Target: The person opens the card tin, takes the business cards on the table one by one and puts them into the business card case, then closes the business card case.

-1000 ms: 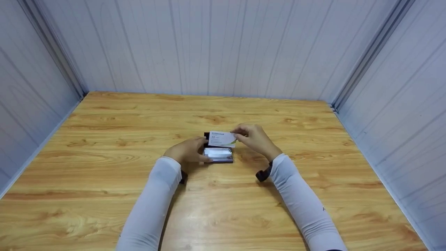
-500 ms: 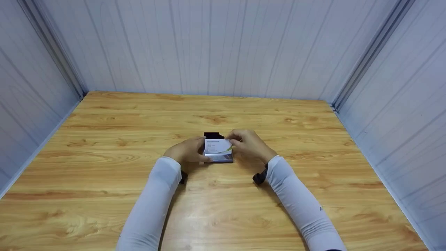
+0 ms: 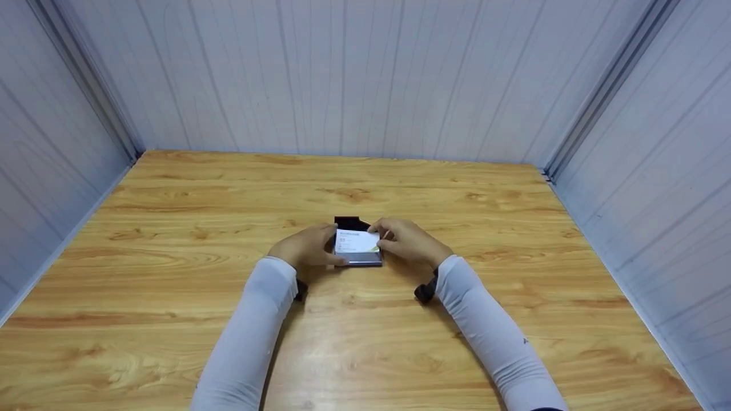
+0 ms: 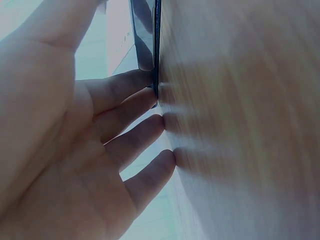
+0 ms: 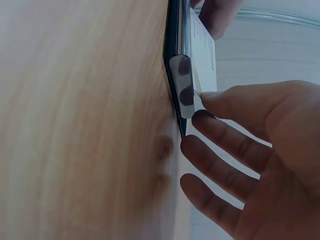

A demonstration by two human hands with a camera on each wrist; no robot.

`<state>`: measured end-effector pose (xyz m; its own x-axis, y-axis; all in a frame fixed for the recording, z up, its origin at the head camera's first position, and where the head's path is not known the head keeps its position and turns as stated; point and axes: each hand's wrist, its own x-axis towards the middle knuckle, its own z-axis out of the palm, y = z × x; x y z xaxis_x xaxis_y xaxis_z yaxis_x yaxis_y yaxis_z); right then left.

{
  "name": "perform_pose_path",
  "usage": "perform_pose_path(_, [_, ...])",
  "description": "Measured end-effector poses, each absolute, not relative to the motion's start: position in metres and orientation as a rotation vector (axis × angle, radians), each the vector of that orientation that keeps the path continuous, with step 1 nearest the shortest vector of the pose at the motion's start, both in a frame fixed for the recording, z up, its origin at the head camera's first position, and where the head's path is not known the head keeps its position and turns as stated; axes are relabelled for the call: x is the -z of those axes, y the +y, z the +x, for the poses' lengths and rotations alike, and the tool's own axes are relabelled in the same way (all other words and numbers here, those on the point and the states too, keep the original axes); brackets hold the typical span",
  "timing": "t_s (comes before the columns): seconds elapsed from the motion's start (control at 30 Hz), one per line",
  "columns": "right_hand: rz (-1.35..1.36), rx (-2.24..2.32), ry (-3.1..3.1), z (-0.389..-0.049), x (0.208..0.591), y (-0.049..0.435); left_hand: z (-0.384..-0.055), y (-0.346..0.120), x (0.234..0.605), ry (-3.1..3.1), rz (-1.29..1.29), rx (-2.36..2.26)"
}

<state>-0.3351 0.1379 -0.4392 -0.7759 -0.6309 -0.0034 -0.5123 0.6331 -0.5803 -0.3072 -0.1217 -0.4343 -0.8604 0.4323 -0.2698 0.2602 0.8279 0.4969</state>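
A business card case (image 3: pixel 365 258) lies unfolded on the table, its black flap (image 3: pixel 348 222) pointing away from me and its shiny metal part nearer. My left hand (image 3: pixel 307 246) holds the case by its left side, thumb at the front corner and fingers along the far part. Between right thumb and fingers, my right hand (image 3: pixel 413 244) pinches the right end of a white business card (image 3: pixel 355 241) with a yellow-green corner. The card overlaps the metal part, slightly askew. In the right wrist view, the card (image 5: pixel 204 55) slants up from the case's rounded metal end (image 5: pixel 182 87).
The case rests on a wood-grain table (image 3: pixel 354 331). White panelled walls (image 3: pixel 365 80) stand behind the table and at both sides. Both forearms wear pale sleeves (image 3: pixel 245 337), with dark wrist straps showing.
The right hand has brought the card left and toward me, from over the black flap down onto the metal part. Over the last half second the card has tilted slightly. The left hand stays put.
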Motion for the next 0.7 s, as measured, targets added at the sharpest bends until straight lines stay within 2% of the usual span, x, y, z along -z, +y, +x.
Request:
perform_pose_path(0.3, [-0.97,0.809,2.61,-0.3364,0.4417,0.1413,-0.3068,-0.1214,0.435,2.646,0.521,-0.631])
perform_pose_path(0.53, [-1.127,0.688,2.61,-0.3353,0.4404,0.1418,-0.3056,-0.122,0.4355,2.62,0.505,-0.671])
perform_pose_path(0.7, [-1.144,0.663,2.618,-0.334,0.4399,0.1423,-0.3074,-0.1213,0.4357,2.619,0.498,-0.658])
